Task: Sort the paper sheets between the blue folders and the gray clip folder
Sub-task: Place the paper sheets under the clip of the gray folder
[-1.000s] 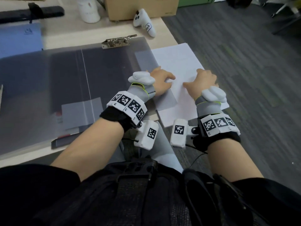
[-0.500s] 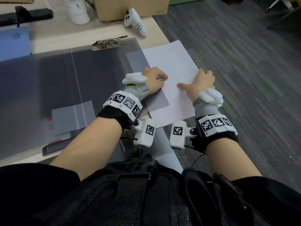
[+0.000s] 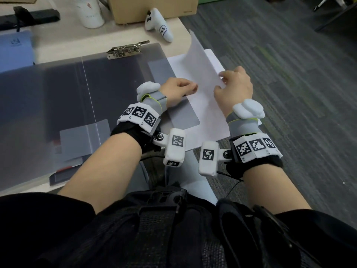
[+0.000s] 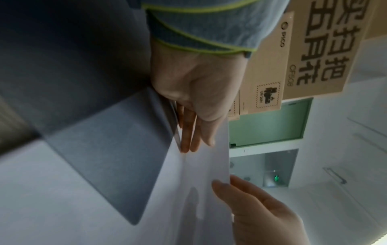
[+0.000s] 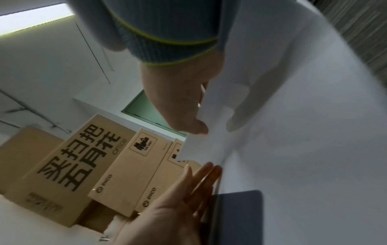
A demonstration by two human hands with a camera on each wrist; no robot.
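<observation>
The gray clip folder (image 3: 116,84) lies open on the table, its metal clip (image 3: 127,49) at the far edge. Beside its right flap lies a stack of white paper sheets (image 3: 208,120) that overhangs the table edge. My right hand (image 3: 222,80) pinches the right edge of the top sheet (image 3: 199,68) and holds it raised and curled upright. In the right wrist view the thumb of that right hand (image 5: 201,127) lies on this sheet (image 5: 272,116). My left hand (image 3: 190,88) presses straight fingers (image 4: 188,140) on the stack next to the flap. A blue folder (image 3: 15,51) lies at the far left.
A white controller (image 3: 159,24), a cardboard box (image 3: 150,6) and a white cup (image 3: 90,12) stand behind the folder. A black object (image 3: 29,16) lies at the back left. Gray carpet floor (image 3: 289,93) is to the right of the table.
My right hand has taken hold of the top sheet's right edge and lifted it from flat to upright. My left hand has stayed on the stack.
</observation>
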